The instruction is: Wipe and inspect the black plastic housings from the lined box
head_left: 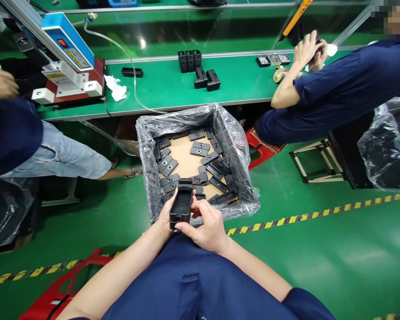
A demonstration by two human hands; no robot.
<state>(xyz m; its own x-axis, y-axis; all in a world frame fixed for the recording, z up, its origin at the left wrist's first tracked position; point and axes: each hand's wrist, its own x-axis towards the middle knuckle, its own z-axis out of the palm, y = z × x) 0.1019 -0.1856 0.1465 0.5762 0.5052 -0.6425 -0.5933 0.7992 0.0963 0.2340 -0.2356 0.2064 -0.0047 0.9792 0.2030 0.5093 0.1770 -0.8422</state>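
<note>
A black rectangular plastic housing (182, 203), hollow on its upper face, is held between my two hands over the near edge of a bin. My left hand (166, 215) wraps its left side. On the other side, my right hand (206, 224) grips the lower right edge with thumb and fingers. Beneath and beyond them stands the bin (146, 146), lined with clear plastic. Flat black plastic parts (200, 149) lie around a cardboard sheet (184, 155) inside it. Part of the bin's near wall is hidden by my hands.
Several black housings (190, 61) stand on the green workbench (160, 91). A blue-topped machine (68, 42) is at left. One co-worker (330, 84) sits on the right; another person (13, 133) is on the left. A red stool (63, 284) is near my left arm.
</note>
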